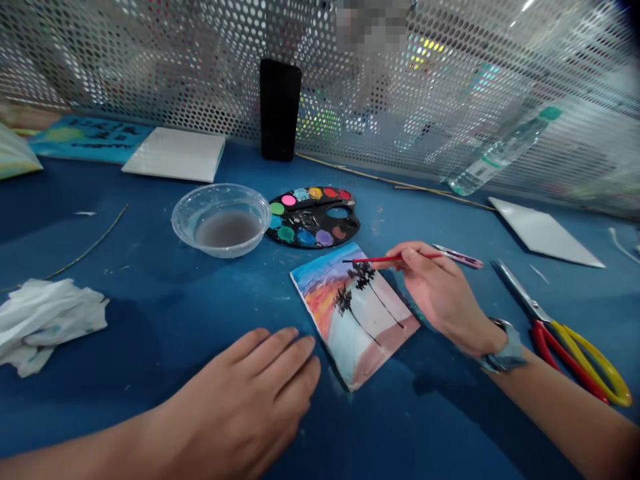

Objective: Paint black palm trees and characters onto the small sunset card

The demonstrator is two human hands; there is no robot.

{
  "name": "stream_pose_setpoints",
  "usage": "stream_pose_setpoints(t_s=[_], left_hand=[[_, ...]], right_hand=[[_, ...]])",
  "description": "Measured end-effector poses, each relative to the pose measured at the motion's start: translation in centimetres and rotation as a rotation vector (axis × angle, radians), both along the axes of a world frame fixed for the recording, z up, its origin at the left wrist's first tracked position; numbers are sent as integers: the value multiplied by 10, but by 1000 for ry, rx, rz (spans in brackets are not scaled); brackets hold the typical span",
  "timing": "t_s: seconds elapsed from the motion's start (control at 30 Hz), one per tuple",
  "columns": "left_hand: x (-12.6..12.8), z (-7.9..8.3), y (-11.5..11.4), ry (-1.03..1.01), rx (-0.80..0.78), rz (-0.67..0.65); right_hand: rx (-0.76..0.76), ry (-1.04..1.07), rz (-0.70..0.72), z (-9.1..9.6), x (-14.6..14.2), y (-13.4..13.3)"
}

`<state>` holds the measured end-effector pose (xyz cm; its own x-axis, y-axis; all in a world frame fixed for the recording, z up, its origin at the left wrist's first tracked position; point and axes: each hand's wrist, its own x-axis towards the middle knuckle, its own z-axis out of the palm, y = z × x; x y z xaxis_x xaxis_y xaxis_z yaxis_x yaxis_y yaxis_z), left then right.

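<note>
In my right hand (435, 287) a red paintbrush (377, 259) is pinched, its dark tip at the upper part of a small canvas (345, 333). The canvas carries a blue, orange and pink sky with two black palm-like trees. Flat on the blue table beside the canvas's lower left edge lies my left hand (265, 393), fingers stretched out and holding nothing. Beyond the canvas sits a black palette (313, 217) with wells of several colours. A clear plastic bowl (225, 230) of greyish water stands left of the palette.
Scissors (545, 320) and a craft knife (460, 257) lie to the right. Crumpled tissue (55, 313) is at left. A phone (280, 110) and a bottle (500, 157) lean on a perforated metal screen (200, 60). Blank canvases (175, 153) and a blue painting (95, 140) lie at the back.
</note>
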<state>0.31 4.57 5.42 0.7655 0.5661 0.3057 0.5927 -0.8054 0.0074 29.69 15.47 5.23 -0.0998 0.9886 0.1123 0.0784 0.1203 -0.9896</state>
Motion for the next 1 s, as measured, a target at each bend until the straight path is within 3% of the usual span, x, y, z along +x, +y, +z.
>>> stream_pose_setpoints(t_s=[0.13,0.23,0.43,0.63,0.8,1.0], left_hand=[[-3,-3,8,-12,59,75],[-2,-1,11,-52,79,81],[0,1,16,-88,104,81],[1,-3,16,-106,101,88],[-1,-6,14,-123,99,91],[-2,-10,11,-161,83,130]], right_hand=[[247,-319,-56,9,9,31],[382,-434,-85,10,14,60],[375,-663,36,13,15,82],[386,-722,71,20,11,89],[414,-630,1,21,7,91],[309,-637,-20,17,6,85]])
